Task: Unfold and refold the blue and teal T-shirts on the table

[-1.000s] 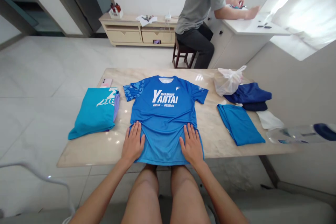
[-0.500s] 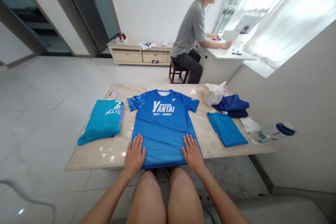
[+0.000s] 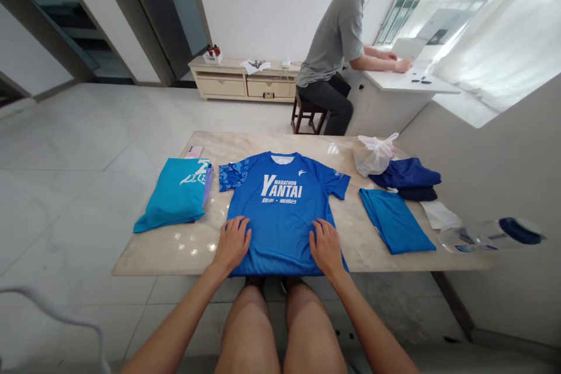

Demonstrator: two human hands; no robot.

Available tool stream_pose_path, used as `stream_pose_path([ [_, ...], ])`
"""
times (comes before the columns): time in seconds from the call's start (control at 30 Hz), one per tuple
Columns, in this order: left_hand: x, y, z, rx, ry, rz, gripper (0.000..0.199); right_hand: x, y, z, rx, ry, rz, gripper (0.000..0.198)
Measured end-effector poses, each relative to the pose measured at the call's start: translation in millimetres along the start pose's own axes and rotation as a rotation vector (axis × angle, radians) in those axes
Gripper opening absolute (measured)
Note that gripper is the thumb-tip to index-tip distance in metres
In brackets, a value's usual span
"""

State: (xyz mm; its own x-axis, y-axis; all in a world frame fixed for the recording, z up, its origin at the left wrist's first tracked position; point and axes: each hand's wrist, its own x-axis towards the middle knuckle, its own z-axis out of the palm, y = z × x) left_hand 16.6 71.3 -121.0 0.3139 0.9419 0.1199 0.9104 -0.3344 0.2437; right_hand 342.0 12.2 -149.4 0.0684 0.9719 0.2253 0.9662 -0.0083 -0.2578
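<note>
A blue short-sleeved T-shirt (image 3: 280,228) with white "Marathon Yantai" lettering lies face up on the marble-look table (image 3: 162,257), its collar away from me and its hem at the near edge. On the shirt's left side, my left hand (image 3: 233,242) has its fingers bent into the fabric. My right hand (image 3: 326,245) grips the right side in the same way, fingers curled. The fingertips are partly hidden, and slight creases run across the cloth between the hands.
Left of the shirt lies a folded teal garment (image 3: 175,193), a pink phone (image 3: 194,152) behind it. To the right are a folded blue garment (image 3: 397,222), dark blue clothing (image 3: 412,174), a white plastic bag (image 3: 374,155) and a clear bottle (image 3: 486,236). Beyond, a person (image 3: 335,29) sits at a desk.
My hands have gone from lying flat to curled fingers, a little farther up the shirt. The shirt has shifted slightly toward me. The view has turned a little left.
</note>
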Motion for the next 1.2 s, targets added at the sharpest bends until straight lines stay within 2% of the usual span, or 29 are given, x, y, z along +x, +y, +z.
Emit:
stream_pose_path([
  [0.13, 17.6, -6.6, 15.4, -0.018, 0.045, 0.016, 0.058, 16.2, -3.9, 9.4, -0.022, 0.007, -0.006, 0.064],
  [0.27, 34.0, -9.6, 6.2, -0.003, 0.080, 0.010, 0.064, 36.4, -7.1, -3.2, -0.017, -0.028, -0.035, 0.069],
  [0.37, 37.7, -8.3, 8.2, -0.003, 0.049, 0.010, 0.065, 38.7, -4.4, -1.8, -0.021, -0.041, -0.032, 0.069],
  [0.53, 1.1, -7.3, 29.3, 0.031, -0.033, 0.022, 0.063, -3.7, 1.5, 21.5, -0.058, -0.043, 0.023, 0.064],
  [0.63, -29.8, -11.9, 29.1, 0.051, -0.044, 0.046, 0.063, -38.8, 2.2, 25.2, -0.068, -0.018, 0.017, 0.064],
  [0.73, -55.2, -15.9, 15.9, 0.056, -0.053, 0.084, 0.060, -71.0, 3.9, 14.1, -0.066, 0.003, -0.037, 0.061],
  [0.83, -66.7, -13.5, -3.6, 0.050, -0.078, 0.116, 0.051, -87.6, 6.9, -9.4, -0.052, -0.020, -0.044, 0.049],
  [0.93, -59.9, -5.8, -16.8, -0.011, -0.101, 0.101, 0.047, -79.7, 8.4, -30.0, -0.026, -0.050, -0.014, 0.045],
  [1.0, -47.8, -1.4, -16.4, -0.068, -0.089, 0.097, 0.048, -64.2, 8.4, -32.1, -0.004, -0.041, -0.004, 0.046],
  [1.2, -12.0, -4.9, 21.3, -0.034, 0.004, 0.086, 0.058, -21.5, 13.1, 11.8, 0.031, 0.046, -0.008, 0.061],
])
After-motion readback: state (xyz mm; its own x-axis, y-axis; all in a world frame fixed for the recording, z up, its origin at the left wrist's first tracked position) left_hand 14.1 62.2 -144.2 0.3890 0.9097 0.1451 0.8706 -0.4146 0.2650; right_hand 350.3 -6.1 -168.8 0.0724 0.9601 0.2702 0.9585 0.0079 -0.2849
